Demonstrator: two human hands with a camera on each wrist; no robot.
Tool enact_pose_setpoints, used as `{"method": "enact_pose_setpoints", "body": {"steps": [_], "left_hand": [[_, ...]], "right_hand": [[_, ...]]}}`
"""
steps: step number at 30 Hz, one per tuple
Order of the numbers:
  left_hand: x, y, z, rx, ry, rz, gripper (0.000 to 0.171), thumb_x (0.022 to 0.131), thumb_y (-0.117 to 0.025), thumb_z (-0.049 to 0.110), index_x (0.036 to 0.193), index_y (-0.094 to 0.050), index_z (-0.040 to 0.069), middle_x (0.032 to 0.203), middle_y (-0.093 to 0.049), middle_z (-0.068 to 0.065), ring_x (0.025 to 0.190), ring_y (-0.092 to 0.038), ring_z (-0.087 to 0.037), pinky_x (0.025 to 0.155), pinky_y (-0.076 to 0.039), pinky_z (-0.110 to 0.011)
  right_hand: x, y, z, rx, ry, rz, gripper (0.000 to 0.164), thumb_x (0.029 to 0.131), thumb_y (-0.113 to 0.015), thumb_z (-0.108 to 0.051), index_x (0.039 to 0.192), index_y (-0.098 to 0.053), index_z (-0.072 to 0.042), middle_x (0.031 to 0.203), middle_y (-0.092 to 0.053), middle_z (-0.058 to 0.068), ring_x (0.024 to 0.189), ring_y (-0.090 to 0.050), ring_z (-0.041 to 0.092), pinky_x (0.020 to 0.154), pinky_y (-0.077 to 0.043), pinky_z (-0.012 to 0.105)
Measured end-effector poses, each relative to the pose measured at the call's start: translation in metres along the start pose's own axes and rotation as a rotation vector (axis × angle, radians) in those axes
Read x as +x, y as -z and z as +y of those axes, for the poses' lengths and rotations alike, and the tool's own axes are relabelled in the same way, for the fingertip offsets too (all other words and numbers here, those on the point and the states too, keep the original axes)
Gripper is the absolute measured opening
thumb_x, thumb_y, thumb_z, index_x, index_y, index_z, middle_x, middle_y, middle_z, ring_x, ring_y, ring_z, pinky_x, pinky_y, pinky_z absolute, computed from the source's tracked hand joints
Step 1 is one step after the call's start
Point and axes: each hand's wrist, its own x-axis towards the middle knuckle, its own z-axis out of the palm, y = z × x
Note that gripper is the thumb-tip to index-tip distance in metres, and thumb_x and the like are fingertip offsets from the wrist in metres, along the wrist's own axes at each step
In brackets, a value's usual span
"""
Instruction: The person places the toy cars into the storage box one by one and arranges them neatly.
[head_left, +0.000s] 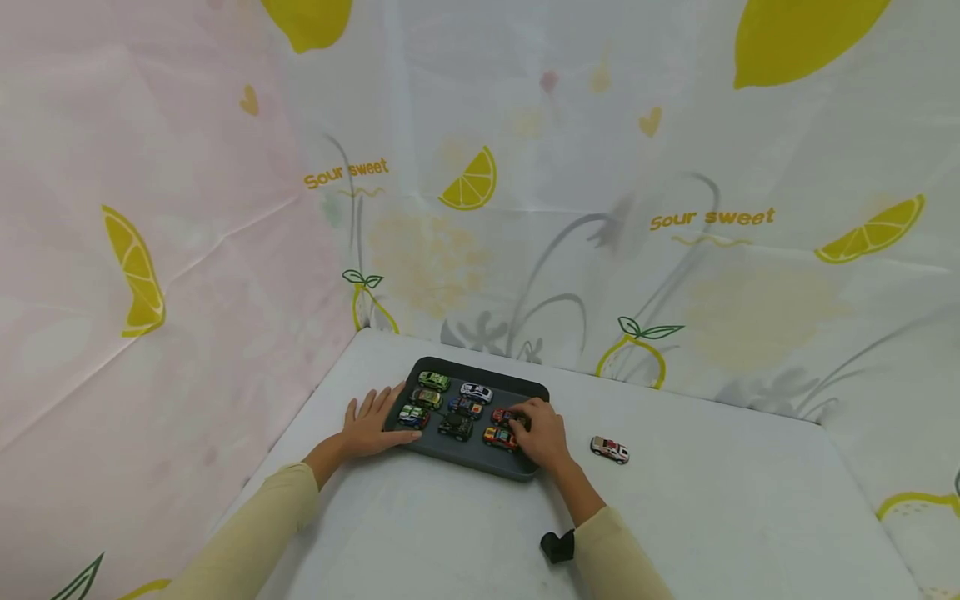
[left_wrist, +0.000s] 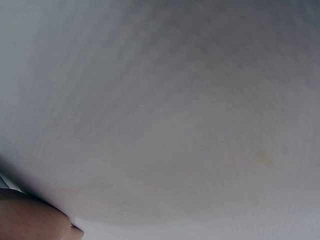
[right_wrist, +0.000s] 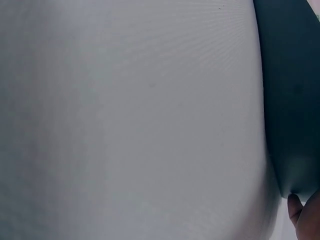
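A dark grey tray [head_left: 468,463] on the white table holds several small toy cars in loose columns. My left hand [head_left: 367,429] rests at its left end, fingers spread and thumb along the near rim. My right hand [head_left: 543,433] reaches over the right end, and its fingertips pinch a red toy car [head_left: 500,416], partly hidden by them. Just nearer lies an orange and yellow car [head_left: 500,438]. A black car [head_left: 454,428] and a blue car [head_left: 465,407] sit mid-tray. In the right wrist view, the tray's side [right_wrist: 292,100] stands beside my fingers [right_wrist: 295,212].
Right of the tray, a white and red toy car [head_left: 610,450] lies on the table [head_left: 720,508]. A black object [head_left: 557,547] shows beside my right sleeve. Lemon-printed sheets [head_left: 525,250] hang behind and to the left of the table.
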Motion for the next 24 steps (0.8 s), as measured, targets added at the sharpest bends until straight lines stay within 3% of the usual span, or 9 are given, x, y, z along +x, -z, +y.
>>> {"method": "enact_pose_setpoints", "body": {"steps": [8,24], "left_hand": [[0.003,0.001,0.001,0.028,0.021,-0.013,0.108,0.082,-0.057,0.075,0.16,-0.004,0.023,0.165,-0.008,-0.021,0.151,0.0,-0.046,0.114,0.008,-0.069],[0.004,-0.004,-0.006,-0.015,-0.015,0.014,0.108,0.081,-0.057,0.075,0.16,-0.003,0.026,0.164,-0.008,-0.026,0.149,0.001,-0.051,0.111,0.013,-0.071]], "right_hand": [[0.0,0.0,0.0,0.0,-0.006,-0.009,0.019,0.09,-0.071,-0.018,0.107,-0.075,-0.011,0.106,-0.067,0.007,0.101,-0.06,0.026,0.076,-0.043,0.043],[0.002,-0.009,0.006,-0.012,-0.017,0.002,0.019,0.088,-0.072,-0.019,0.105,-0.075,-0.012,0.105,-0.067,0.006,0.099,-0.059,0.025,0.076,-0.045,0.042]]}}
